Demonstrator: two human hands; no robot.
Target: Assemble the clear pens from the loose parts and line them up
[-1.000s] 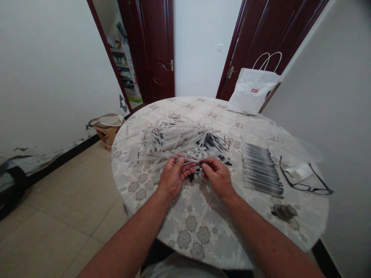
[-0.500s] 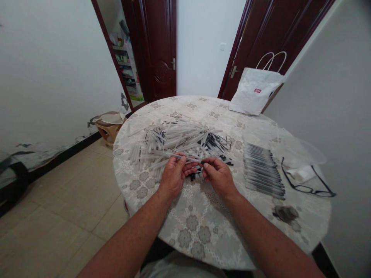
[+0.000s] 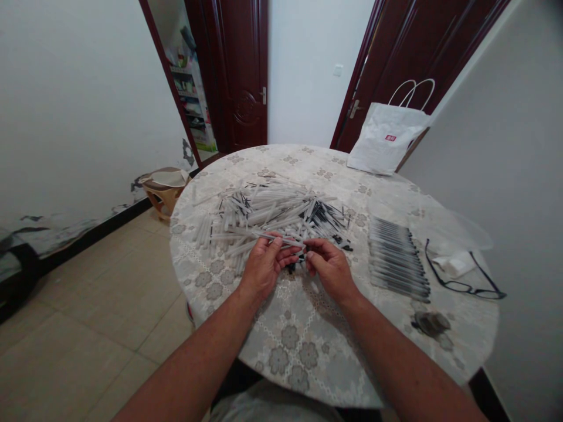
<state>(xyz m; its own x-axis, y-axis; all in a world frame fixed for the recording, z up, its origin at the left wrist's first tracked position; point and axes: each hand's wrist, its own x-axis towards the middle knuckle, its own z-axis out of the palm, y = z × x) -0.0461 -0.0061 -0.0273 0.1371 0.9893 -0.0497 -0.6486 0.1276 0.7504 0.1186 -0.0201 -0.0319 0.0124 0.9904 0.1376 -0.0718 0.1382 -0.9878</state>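
My left hand (image 3: 264,264) is closed around a translucent white pen barrel (image 3: 287,240), which lies aslant across its fingers. At the barrel's right end, my right hand (image 3: 328,264) has thumb and fingers pinched together. What they grip is too small to make out, though a dark bit shows there. Just below the right hand, a small pale piece (image 3: 314,287) shows against the tablecloth. Beyond both hands spreads a loose pile of clear pen barrels (image 3: 264,211), with black pen parts (image 3: 323,215) mixed in at the right.
To the right lies a neat row of assembled-looking pens (image 3: 398,258). Eyeglasses (image 3: 466,287), a clear plastic bag (image 3: 466,225) and a dark roundish object (image 3: 431,322) are near it. A white paper bag (image 3: 389,138) stands at the back of the round table (image 3: 294,363).
A small pale piece now shows below my right hand. The right fingers have shifted slightly at the barrel's end, and the dark bit there is less visible. My left hand keeps its hold.
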